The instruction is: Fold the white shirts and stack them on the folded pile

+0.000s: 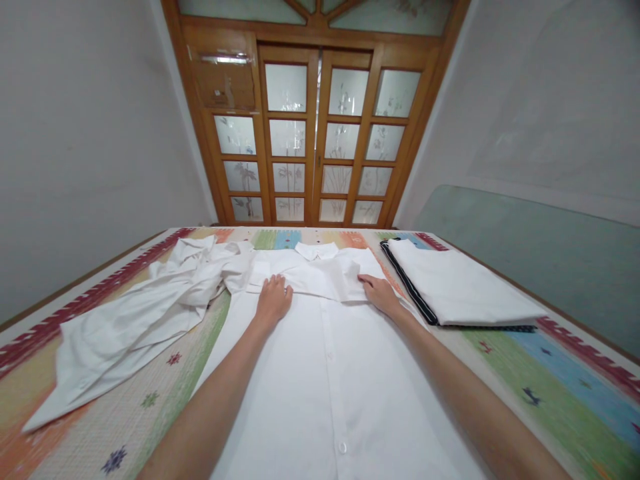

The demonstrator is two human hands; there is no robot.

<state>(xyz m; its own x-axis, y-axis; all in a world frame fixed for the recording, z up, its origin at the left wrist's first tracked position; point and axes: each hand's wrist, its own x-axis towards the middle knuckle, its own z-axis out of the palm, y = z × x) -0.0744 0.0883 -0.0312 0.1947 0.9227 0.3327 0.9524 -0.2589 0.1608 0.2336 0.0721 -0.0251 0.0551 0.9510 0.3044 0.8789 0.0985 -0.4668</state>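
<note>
A white button-up shirt (305,373) lies front side up on the patterned table cover, its collar at the far end. Fabric that looks like its sleeves (315,277) is folded across the chest just below the collar. My left hand (274,299) rests on the left part of this folded fabric, fingers stretched out and lying on the cloth. At the right part, my right hand (380,295) has its fingertips closed at the sleeve's edge; the thumb is largely hidden.
A crumpled white garment (135,327) lies along the left side. Folded clothes, white over black (460,280), are stacked at the right. The table cover (165,393) has coloured stripes. Beyond the table stand wooden doors with glass panes (320,127); a pale green panel (540,247) leans at the right wall.
</note>
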